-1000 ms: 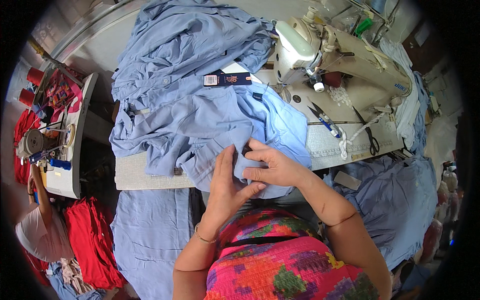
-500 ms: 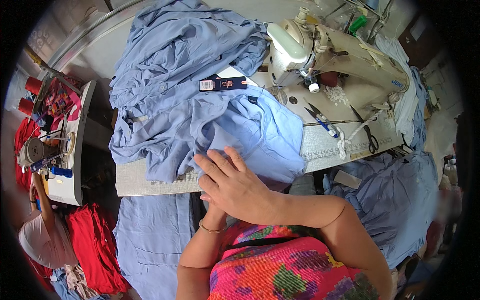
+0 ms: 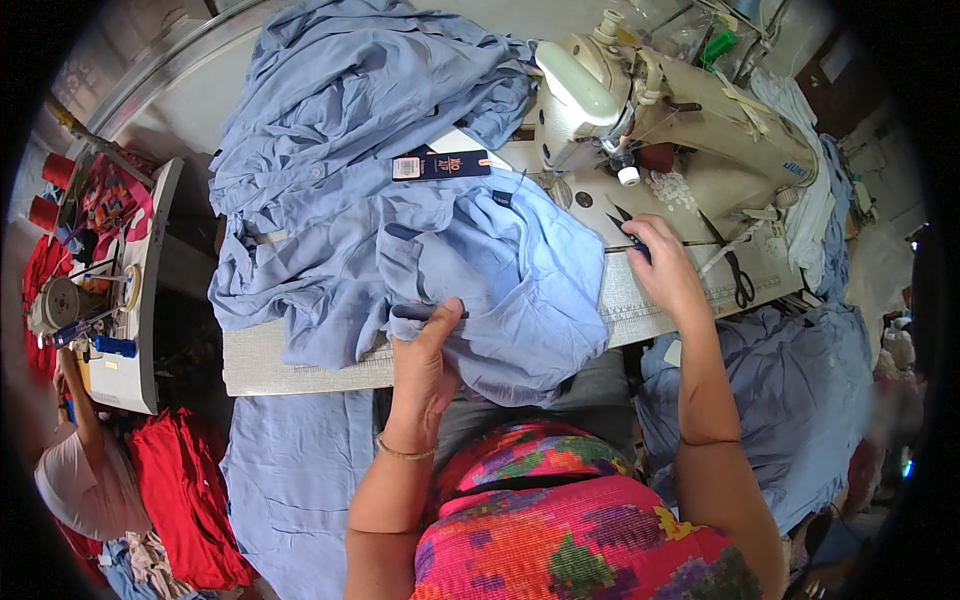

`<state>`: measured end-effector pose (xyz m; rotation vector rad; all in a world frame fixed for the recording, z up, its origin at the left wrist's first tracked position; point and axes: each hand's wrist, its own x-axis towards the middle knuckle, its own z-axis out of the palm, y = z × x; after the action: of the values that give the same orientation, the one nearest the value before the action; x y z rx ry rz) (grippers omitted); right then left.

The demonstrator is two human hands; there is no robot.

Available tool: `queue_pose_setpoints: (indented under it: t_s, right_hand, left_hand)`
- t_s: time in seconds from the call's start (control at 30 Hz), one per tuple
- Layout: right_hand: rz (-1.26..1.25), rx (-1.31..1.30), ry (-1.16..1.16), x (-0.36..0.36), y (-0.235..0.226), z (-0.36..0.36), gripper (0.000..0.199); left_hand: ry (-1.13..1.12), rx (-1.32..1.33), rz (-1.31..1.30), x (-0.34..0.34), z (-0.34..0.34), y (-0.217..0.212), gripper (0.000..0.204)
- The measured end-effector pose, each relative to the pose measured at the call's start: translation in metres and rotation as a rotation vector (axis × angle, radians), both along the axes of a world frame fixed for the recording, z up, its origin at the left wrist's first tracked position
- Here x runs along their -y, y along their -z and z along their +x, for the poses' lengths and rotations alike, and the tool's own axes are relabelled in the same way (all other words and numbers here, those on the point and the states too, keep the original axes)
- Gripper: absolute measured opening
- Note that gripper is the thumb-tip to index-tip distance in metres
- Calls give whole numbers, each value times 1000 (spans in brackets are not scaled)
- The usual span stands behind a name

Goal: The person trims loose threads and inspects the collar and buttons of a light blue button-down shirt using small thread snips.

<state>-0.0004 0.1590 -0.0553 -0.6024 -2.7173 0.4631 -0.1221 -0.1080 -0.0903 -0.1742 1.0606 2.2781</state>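
Left hand: the left hand (image 3: 425, 370) sits nearest the body, at the near edge of the table (image 3: 300, 365), fingers and thumb pressed together on a fold of the blue shirt (image 3: 500, 280); a dark narrow piece (image 3: 428, 312) shows just above the thumb, and whether it is part of the shirt I cannot tell.
Shirt: the pale blue shirt spreads up and to the right from that pinch, bunched, its long run going from the pinch toward the sewing machine (image 3: 660, 110); its lower edge hangs over the table edge just right of the hand.
Right hand: the right hand (image 3: 665, 275) lies well to the right of the left-hand pinch and farther out, palm down on the table, fingers curled over a small pair of snips (image 3: 625, 222); whether it is gripping them or only touching I cannot tell.
Which hand is nearer: the left hand holds the shirt; the right is apart from it, just beyond the shirt's right edge, and is the one nearer the machine.
Scissors: black-handled scissors (image 3: 735, 275) lie just right of the right hand.
Tag: a dark card tag (image 3: 442, 165) rests on the cloth beyond the left hand.
Pile: more blue cloth (image 3: 340, 90) is heaped farther back and left.
Side: red cloth (image 3: 185, 490) and another person's arm (image 3: 80, 420) lie far left, below a tray of spools (image 3: 120, 290).
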Motion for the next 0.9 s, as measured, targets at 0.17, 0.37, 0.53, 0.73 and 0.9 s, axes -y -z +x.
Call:
queue_pose_setpoints:
  t_s: [0.17, 0.37, 0.53, 0.73, 0.9]
  right_hand:
    - [85, 86, 80, -13, 10, -2, 36]
    - [120, 72, 113, -24, 15, -8, 33]
    - [-230, -35, 127, -9, 8, -1, 27]
    - [-767, -150, -255, 55, -13, -6, 26]
    - [-654, -30, -381, 86, -24, -22, 27]
  left_hand:
    - [24, -31, 4, -2, 1, -8, 30]
    - [52, -119, -64, -1, -1, 4, 30]
    - [70, -133, -51, -1, -1, 0, 30]
    - [93, -148, -24, -2, 0, -4, 29]
    - [84, -111, 12, 3, -3, 10, 23]
